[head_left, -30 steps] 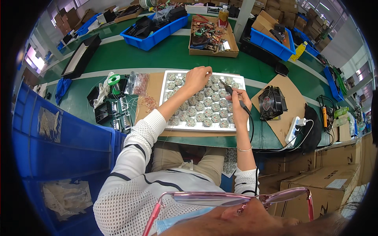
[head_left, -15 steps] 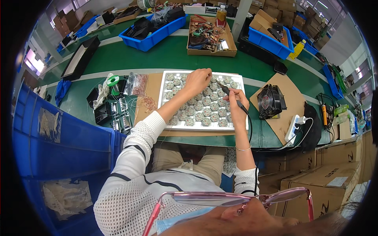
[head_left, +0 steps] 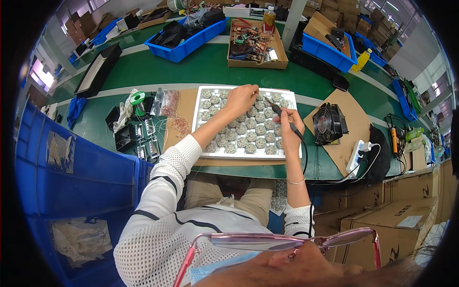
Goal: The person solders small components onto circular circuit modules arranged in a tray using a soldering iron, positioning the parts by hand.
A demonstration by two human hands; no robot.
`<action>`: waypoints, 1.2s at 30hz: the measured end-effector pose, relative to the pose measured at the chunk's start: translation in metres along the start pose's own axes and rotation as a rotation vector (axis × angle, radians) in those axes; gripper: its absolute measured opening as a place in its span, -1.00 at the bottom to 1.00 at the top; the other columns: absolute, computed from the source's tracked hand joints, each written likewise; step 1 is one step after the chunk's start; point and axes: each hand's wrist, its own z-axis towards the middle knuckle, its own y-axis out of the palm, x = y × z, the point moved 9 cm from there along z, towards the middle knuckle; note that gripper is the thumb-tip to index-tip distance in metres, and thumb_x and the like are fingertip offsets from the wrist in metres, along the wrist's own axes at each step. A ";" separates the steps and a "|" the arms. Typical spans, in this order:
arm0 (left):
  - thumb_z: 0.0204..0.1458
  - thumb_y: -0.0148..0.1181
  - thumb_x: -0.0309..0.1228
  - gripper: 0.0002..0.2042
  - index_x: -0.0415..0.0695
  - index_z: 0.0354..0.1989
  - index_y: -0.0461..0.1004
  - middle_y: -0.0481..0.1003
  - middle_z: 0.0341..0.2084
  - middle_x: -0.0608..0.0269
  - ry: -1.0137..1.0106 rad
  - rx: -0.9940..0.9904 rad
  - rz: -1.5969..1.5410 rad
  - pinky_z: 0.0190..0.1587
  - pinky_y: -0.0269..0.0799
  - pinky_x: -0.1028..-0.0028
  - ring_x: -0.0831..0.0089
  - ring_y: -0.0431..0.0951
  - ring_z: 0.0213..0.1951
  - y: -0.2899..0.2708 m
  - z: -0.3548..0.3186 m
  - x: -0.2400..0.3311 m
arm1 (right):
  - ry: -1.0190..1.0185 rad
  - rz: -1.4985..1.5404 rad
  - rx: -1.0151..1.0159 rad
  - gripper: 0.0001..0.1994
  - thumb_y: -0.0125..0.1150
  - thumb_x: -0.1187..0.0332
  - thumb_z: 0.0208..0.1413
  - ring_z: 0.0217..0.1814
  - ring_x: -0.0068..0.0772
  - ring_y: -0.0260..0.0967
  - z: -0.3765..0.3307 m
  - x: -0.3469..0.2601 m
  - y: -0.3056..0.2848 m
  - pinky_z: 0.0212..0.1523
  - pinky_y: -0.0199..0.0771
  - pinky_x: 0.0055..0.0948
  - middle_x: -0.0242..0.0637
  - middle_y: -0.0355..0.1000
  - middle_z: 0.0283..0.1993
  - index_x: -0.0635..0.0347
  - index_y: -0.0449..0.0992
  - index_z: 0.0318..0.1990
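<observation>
Right hand [head_left: 290, 125] fingers clamped pen-style on light, stiff soldering iron [head_left: 283, 116]; left hand [head_left: 240, 99] fingers together, steadying small fragile round boards [head_left: 248, 126] mid-frame.

left hand [head_left: 241, 99] reaching forward palm down, right hand [head_left: 290, 122] gripping closed

I see a green worktop [head_left: 201, 67], a white tray [head_left: 292, 98] of grey round parts [head_left: 260, 130], blue bins [head_left: 191, 40], a black fan [head_left: 328, 124], and white sleeves striped black [head_left: 165, 179].
</observation>
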 end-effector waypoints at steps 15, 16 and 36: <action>0.13 0.17 -0.41 -0.90 -0.17 -0.30 0.50 0.56 -0.48 0.04 0.046 0.006 -0.090 -0.25 0.43 0.11 0.04 0.57 -0.30 0.013 0.014 0.016 | 0.009 -0.009 0.031 -0.76 0.13 0.29 0.32 -0.30 -0.60 0.52 0.001 0.009 -0.022 -0.21 0.43 -0.56 -0.25 0.63 -0.39 0.32 0.54 -0.09; 0.12 0.17 -0.41 -0.90 -0.17 -0.31 0.50 0.56 -0.47 0.04 0.046 0.015 -0.075 -0.25 0.43 0.10 0.03 0.57 -0.29 0.013 0.015 0.017 | 0.010 -0.007 0.033 -0.76 0.13 0.29 0.32 -0.30 -0.60 0.52 0.001 0.011 -0.021 -0.21 0.43 -0.56 -0.25 0.63 -0.39 0.32 0.54 -0.09; 0.11 0.17 -0.41 -0.91 -0.15 -0.31 0.50 0.56 -0.47 0.08 0.035 0.016 -0.055 -0.26 0.43 0.11 0.06 0.57 -0.27 0.017 0.013 0.016 | 0.015 -0.030 0.001 -0.77 0.13 0.30 0.31 -0.31 -0.58 0.52 0.002 0.009 -0.016 -0.19 0.43 -0.54 -0.26 0.63 -0.40 0.30 0.55 -0.08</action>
